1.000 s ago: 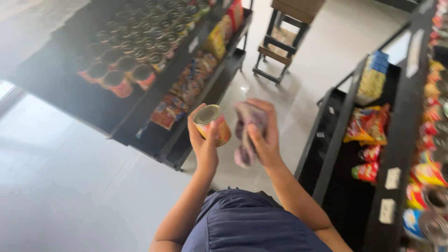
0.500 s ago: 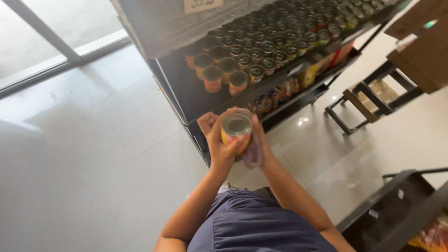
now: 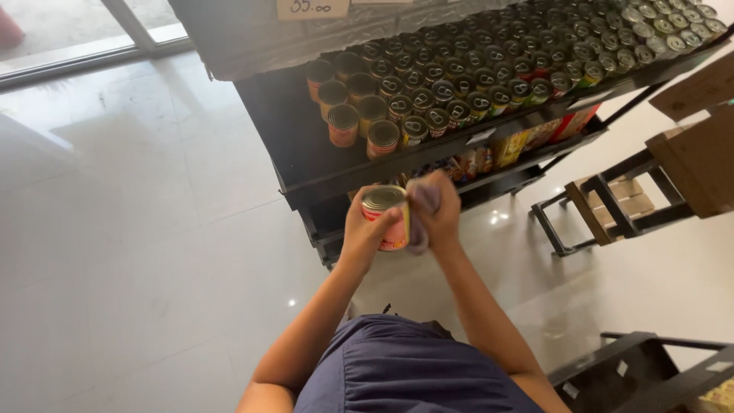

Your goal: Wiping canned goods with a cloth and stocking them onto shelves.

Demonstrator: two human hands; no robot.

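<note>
My left hand [image 3: 361,233] grips a small red tin can [image 3: 386,216] with a silver pull-tab lid, held upright in front of me. Pressed against the can's right side is my right hand [image 3: 436,208], closed on a greyish cloth [image 3: 420,222]. Both hands hover just in front of a black shelf [image 3: 321,164] that carries rows of similar tin cans [image 3: 367,122], the nearest ones red and orange.
Many more cans [image 3: 566,53] fill the shelf to the right. Coloured packets [image 3: 520,145] sit on a lower tier. A wooden step stool [image 3: 612,203] stands on the glossy white floor at right, another black rack [image 3: 650,367] at bottom right, glass doors [image 3: 76,30] at top left.
The view has swung from the aisle toward the can shelf, which is now closer and ahead. My hands stayed together on the can and cloth throughout.
</note>
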